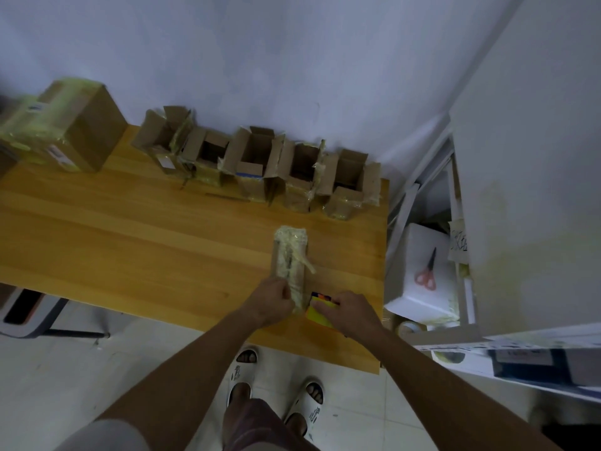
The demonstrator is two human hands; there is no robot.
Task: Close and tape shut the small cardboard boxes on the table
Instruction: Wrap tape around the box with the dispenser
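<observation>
A small cardboard box (290, 255), closed and wrapped in yellowish clear tape, lies lengthwise on the wooden table (130, 229) near its front right. My left hand (271, 301) is closed on the box's near end. My right hand (349, 309) grips a yellow and blue tape dispenser (320, 309) just right of the box. A loose tape end sticks out on the box's right side. Along the wall stand several open small boxes (253, 164) with flaps up.
A larger taped carton (65, 125) sits at the table's far left. Right of the table, red-handled scissors (427, 271) lie on a white foam box (422, 288) beside a white cabinet. A chair base is at the left on the floor.
</observation>
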